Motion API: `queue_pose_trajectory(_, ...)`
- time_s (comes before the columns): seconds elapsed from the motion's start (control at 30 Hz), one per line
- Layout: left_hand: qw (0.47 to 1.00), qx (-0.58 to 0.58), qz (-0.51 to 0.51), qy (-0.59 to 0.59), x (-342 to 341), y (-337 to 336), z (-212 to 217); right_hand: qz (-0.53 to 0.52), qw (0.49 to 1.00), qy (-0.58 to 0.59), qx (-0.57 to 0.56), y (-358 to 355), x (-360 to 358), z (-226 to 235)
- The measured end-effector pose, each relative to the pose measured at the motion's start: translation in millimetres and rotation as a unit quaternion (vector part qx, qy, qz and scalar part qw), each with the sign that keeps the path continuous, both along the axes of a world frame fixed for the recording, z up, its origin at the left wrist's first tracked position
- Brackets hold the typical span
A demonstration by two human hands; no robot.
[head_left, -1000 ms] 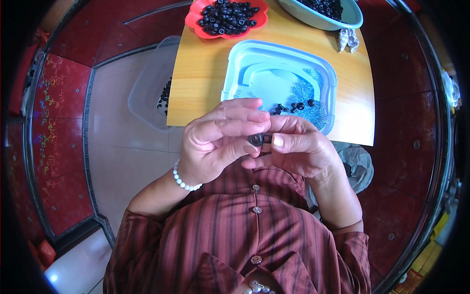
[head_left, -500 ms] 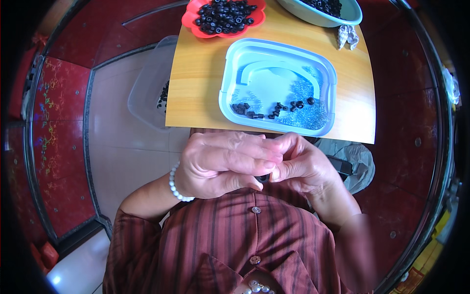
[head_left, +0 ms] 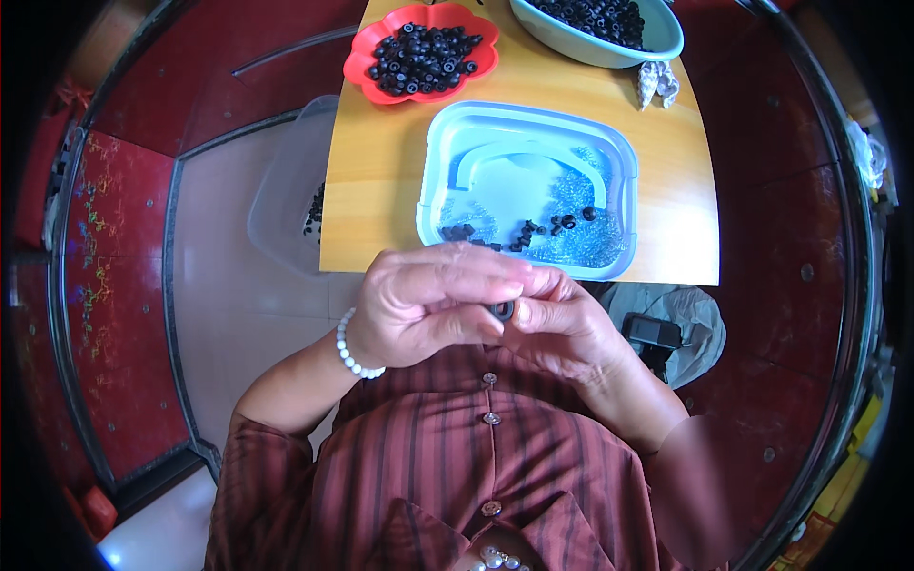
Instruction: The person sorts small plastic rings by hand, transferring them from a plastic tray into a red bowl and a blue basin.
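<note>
1 wood table point(head_left: 381, 219), red tile floor point(head_left: 133, 200)

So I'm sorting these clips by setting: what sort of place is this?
Probably a home or small workshop set up for hand assembly: a small wooden table on a red tiled floor, with a red dish and light blue tray of small black parts, and both hands holding one part.

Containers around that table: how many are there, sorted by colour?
Red dish: 1
Teal bowl: 1
Light blue tray: 1
Clear bin, on the floor beside the table: 1
Total: 4
</note>
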State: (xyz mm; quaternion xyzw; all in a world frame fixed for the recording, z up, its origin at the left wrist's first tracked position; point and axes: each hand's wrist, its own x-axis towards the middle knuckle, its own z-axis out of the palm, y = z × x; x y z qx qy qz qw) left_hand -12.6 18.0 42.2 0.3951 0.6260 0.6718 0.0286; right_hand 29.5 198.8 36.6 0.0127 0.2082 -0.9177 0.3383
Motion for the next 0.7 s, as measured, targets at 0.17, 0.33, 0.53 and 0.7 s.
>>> queue_pose_trajectory(0.17,0.993,-0.039,0.067,-0.088,-27,7,-3,-0.071,0.988,0.038,0.131,14,-24,0)
queue_pose_trajectory(0.33,0.959,-0.031,0.280,0.023,-138,-5,-14,-0.201,0.841,0.168,0.473,41,-53,-7)
queue_pose_trajectory(0.53,0.865,-0.279,0.399,0.123,-222,-44,-41,-0.151,0.558,0.374,0.725,44,-64,-23)
queue_pose_trajectory(0.7,0.839,-0.287,0.382,0.261,-206,-31,-43,-0.127,0.414,0.465,0.772,49,-76,-27)
